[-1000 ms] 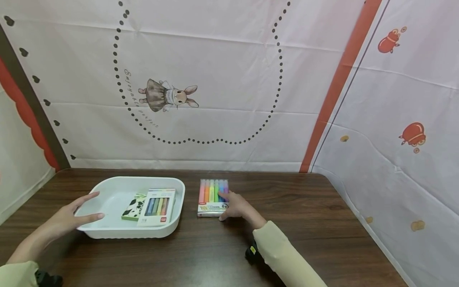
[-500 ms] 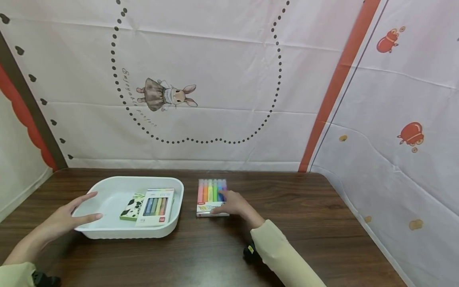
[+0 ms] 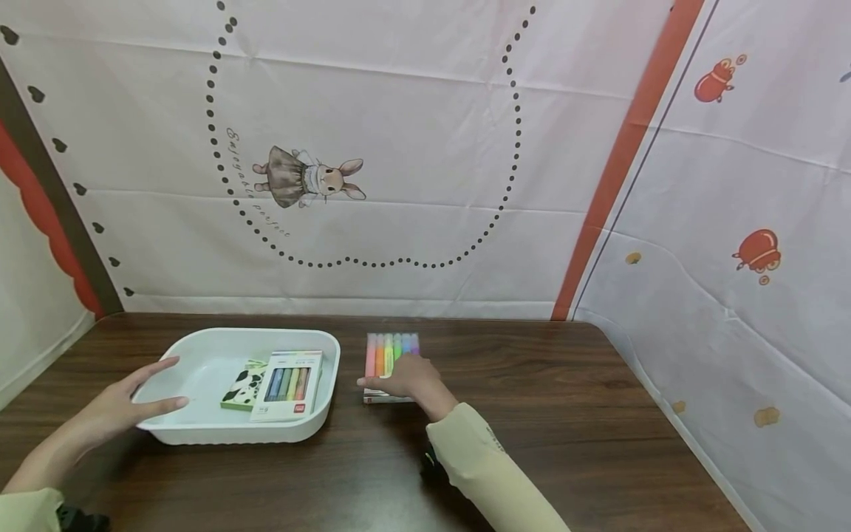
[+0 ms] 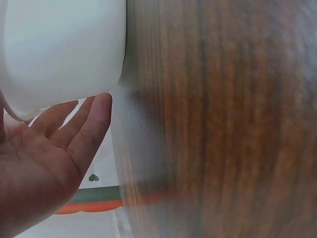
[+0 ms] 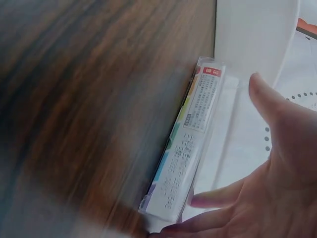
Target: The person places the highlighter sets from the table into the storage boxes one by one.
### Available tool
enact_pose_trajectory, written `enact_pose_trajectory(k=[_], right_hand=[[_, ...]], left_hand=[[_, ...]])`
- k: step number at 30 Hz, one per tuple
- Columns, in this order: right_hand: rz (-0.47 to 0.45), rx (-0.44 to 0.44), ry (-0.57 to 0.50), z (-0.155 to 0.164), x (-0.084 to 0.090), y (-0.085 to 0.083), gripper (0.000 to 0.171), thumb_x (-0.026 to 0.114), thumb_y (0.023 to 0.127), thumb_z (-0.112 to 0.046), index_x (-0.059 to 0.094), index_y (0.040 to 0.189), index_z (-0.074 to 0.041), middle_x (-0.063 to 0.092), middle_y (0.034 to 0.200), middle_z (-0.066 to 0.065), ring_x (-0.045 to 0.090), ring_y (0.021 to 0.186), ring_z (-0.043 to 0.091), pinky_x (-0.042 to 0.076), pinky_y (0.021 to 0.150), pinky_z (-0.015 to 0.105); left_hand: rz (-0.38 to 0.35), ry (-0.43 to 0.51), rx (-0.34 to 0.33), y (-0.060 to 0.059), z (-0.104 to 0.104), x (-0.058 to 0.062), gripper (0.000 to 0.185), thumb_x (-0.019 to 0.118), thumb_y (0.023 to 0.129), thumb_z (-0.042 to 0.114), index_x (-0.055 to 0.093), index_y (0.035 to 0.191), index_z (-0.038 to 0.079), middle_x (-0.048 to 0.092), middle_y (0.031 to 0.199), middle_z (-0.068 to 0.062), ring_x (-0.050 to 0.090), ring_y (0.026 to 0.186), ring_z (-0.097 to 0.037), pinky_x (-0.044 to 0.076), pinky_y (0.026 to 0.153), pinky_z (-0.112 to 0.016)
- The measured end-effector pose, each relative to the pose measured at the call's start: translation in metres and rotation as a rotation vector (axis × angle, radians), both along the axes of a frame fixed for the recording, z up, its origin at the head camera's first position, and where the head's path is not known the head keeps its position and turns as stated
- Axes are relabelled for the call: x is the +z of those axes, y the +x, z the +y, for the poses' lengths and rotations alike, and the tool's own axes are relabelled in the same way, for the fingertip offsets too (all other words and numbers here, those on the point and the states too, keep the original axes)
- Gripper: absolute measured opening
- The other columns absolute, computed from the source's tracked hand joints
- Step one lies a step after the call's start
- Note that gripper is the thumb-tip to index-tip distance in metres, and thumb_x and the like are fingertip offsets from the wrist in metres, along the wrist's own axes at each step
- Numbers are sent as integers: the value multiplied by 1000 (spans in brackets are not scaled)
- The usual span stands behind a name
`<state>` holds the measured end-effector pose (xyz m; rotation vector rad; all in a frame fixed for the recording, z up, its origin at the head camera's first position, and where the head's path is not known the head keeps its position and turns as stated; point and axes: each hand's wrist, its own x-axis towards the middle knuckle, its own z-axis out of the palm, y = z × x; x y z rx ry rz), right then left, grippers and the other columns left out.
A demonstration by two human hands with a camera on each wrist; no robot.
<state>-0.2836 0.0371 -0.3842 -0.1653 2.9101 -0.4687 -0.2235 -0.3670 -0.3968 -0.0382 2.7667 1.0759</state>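
Note:
At the left, a white plastic tray point(image 3: 219, 436) holds a panda-patterned box point(image 3: 244, 386) and a white windowed box point(image 3: 287, 384) of coloured sticks. My left hand point(image 3: 109, 406) grips the tray's left end, thumb over the rim; in the left wrist view, fingers point(image 4: 91, 124) press its outer wall. Right of the tray lies a clear pack of highlighters point(image 3: 382, 355) in several colours. Over its near right part is my right hand point(image 3: 411, 377), thumb stretched left. In the right wrist view, the fingertips point(image 5: 203, 199) are at the pack's end, with the thumb apart from it.
The dark wooden table point(image 3: 565, 414) extends to the right and toward the front. Behind it hangs a white printed cloth point(image 3: 425, 162) with a rabbit figure, and more cloth hangs along the right side point(image 3: 718, 310).
My right hand has moved left across the highlighter pack, its thumb going from the near right corner to beyond the left edge. The left hand stays at the tray.

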Motion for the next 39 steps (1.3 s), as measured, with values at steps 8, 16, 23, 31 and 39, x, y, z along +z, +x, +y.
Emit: enact_pose_trajectory(k=[8,16,23,31,39], right_hand=[[46,-77,165,-13,-2,0,81,55,61,-80,61,87,-3,57,73,3,56,69,20,45,60,32],[36,-95,212,-18,0,0,73,58,61,-77,58,78,-6,53,67,0,52,59,13,44,56,30],[49,-120,207,-19,0,-2,81,61,59,-76,59,93,-3,55,70,2,55,63,16,46,56,31],[87,-156,207,-20,-2,1,104,63,56,-77,48,121,3,58,93,17,59,80,27,49,61,36],[113,-186,161,-20,-3,2,117,68,54,-73,34,134,4,46,105,24,58,79,30,51,61,37]], left_hand=[[-4,2,2,-1,-1,-1,87,55,87,45,5,145,4,-2,138,-42,5,120,-63,17,84,-74],[13,0,-5,1,1,0,86,56,88,43,6,145,3,-1,138,-42,6,120,-63,18,85,-73],[5,-2,-3,1,1,1,85,55,88,44,6,144,3,-1,138,-42,6,120,-64,18,85,-73],[-6,-14,1,0,0,-1,87,55,87,46,5,145,4,-1,138,-43,7,119,-64,19,84,-73],[-13,-8,2,-3,-2,-3,88,56,87,47,5,145,3,-3,138,-42,4,120,-64,17,84,-74]])
